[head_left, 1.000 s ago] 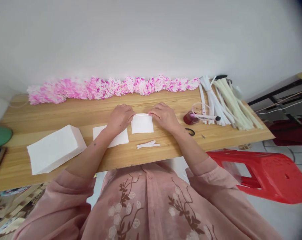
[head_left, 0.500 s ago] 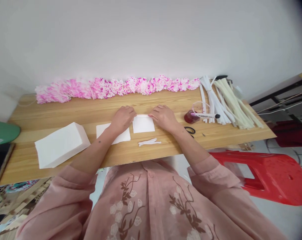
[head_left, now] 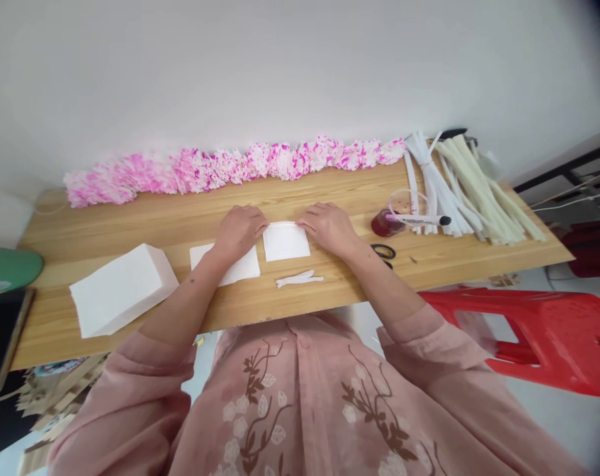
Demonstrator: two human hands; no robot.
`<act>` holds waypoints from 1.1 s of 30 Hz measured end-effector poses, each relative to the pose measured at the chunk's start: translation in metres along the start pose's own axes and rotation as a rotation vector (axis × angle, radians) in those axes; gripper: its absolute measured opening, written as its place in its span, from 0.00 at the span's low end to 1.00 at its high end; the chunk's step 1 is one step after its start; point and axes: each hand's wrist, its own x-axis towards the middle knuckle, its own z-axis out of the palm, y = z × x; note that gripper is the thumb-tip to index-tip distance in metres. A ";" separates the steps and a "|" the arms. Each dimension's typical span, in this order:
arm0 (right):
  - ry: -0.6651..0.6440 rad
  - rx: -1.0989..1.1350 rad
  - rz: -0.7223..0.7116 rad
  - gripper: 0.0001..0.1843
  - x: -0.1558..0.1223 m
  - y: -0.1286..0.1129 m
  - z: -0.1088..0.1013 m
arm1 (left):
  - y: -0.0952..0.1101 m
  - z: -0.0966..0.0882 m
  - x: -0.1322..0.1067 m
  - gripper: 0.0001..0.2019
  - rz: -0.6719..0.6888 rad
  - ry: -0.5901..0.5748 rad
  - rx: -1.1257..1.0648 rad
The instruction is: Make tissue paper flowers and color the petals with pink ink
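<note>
Probably light, soft and fragile, the white tissue paper (head_left: 286, 243) suits the left hand (head_left: 240, 233) and right hand (head_left: 328, 230) pinching its far corners.

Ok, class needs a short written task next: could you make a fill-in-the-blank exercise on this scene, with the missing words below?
1. Of the near and far edges of the small sheet, the left hand and right hand are at the ____ one.
2. The thick stack lies on the person's ____ side.
3. The ruffled row along the back is white and ____.
4. The plastic stool is ____ in colour.

Missing words: far; left; pink; red.
</note>
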 end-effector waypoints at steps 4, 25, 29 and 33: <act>-0.003 0.023 0.007 0.15 0.000 -0.001 -0.001 | 0.000 0.003 0.000 0.13 0.039 0.003 0.069; -0.015 -0.049 -0.034 0.16 -0.003 -0.002 -0.001 | 0.004 -0.006 -0.003 0.14 -0.003 -0.057 0.004; -0.077 -0.098 -0.059 0.15 -0.004 -0.003 -0.006 | 0.004 -0.004 -0.002 0.15 -0.015 -0.044 -0.012; -0.118 -0.106 -0.103 0.15 -0.003 -0.002 -0.011 | 0.003 -0.003 -0.002 0.14 -0.026 -0.037 -0.019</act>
